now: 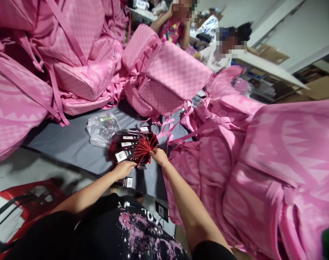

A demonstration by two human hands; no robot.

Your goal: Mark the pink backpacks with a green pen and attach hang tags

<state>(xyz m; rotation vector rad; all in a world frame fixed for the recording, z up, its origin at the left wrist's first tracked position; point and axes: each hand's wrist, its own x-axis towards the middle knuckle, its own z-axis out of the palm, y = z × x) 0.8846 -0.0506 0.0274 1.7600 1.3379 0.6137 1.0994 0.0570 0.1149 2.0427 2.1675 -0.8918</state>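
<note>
A fan of black hang tags [129, 144] with white barcode labels lies over the grey table [72, 148], their red strings [144, 147] drawn together to one point. My right hand [159, 156] pinches those gathered strings, fingers closed. At the near edge of the fan, my left hand [124, 169] has its fingertips pressed together at a tag; exactly how it grips is partly hidden. Below that hand, another tag with a white label [127, 182] hangs near the table edge.
Pink backpacks [178, 72] crowd the back and left of the table, and more [275, 151] stand close by my right arm. A crumpled clear plastic bag [103, 128] lies behind the tags. Two people are at the back. A red and white bag [15, 213] is at lower left.
</note>
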